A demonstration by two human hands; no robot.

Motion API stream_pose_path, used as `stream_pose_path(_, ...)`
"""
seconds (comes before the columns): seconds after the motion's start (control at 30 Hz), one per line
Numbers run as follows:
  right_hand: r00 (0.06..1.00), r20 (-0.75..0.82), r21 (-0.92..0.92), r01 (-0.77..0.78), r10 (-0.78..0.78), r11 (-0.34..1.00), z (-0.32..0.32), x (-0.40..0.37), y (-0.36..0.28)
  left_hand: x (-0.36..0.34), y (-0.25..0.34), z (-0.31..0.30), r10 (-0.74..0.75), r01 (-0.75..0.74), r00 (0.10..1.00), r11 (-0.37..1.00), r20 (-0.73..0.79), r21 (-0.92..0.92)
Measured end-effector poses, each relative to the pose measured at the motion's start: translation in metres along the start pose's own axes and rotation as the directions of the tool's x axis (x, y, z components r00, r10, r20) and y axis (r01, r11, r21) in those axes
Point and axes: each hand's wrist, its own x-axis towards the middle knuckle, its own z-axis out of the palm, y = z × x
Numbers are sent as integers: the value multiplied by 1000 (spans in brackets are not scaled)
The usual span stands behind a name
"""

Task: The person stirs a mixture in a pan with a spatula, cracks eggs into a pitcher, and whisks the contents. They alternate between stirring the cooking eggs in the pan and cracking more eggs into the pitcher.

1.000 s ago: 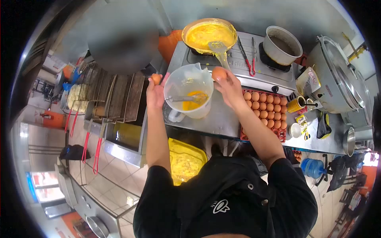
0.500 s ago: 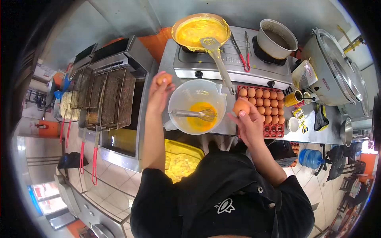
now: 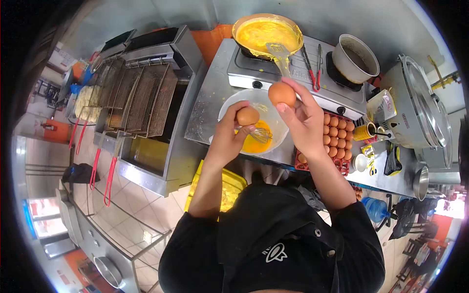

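In my left hand [image 3: 227, 138] is a brown egg [image 3: 247, 115], gripped between thumb and fingers over the left side of a white mixing bowl [image 3: 225, 105]. My right hand [image 3: 304, 119] holds a second brown egg [image 3: 282, 94] higher up, over the bowl's right side. Both shells look whole. Below them, yellow beaten egg [image 3: 255, 144] lies in the bowl with a wire whisk [image 3: 261, 135] resting in it. Its handle is mostly hidden behind my left hand. A red tray of eggs [image 3: 338, 138] sits to the right, partly covered by my right forearm.
Behind the bowl, a gas stove [image 3: 244, 68] carries a pan of yellow mixture [image 3: 268, 33] with a spatula [image 3: 279, 54] across its rim, red-handled tongs [image 3: 311, 68] and a pot [image 3: 355, 58]. A deep fryer with wire baskets [image 3: 146, 100] stands left. A large cooker [image 3: 410, 105] stands right.
Both hands have come together over the bowl, each still holding its egg. The left moved right and down, the right moved up and left. The camera view has shifted slightly.
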Motion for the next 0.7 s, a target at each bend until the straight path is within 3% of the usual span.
stream_pose_path(0.03,991,-40,-55,125,-128,991,4,2,0,0,0,1,3,-5,1000,999,23,50)
stream_pose_path(0.07,991,-32,-55,126,-127,991,6,0,4,-1,5,1,-35,32,999,995,26,97)
stream_pose_path(0.13,977,209,-414,118,-31,902,10,-5,18,-1,6,-1,-18,15,999,991,27,134)
stream_pose_path(0.3,993,116,-212,5,20,977,8,-6,27,-5,4,-4,-27,23,999,992,28,126)
stream_pose_path(0.37,993,82,-242,107,-90,964,10,-5,33,-3,3,-5,6,-11,999,994,42,111)
stream_pose_path(0.53,995,97,-218,8,13,976,3,-3,34,0,3,-6,11,-19,998,991,60,130)
stream_pose_path(0.6,994,-53,-41,-97,95,994,1,2,29,-2,0,-6,2,-11,998,991,68,133)
stream_pose_path(0.7,985,-26,15,-173,173,985,-4,7,31,3,-10,-4,121,-128,991,974,51,186)
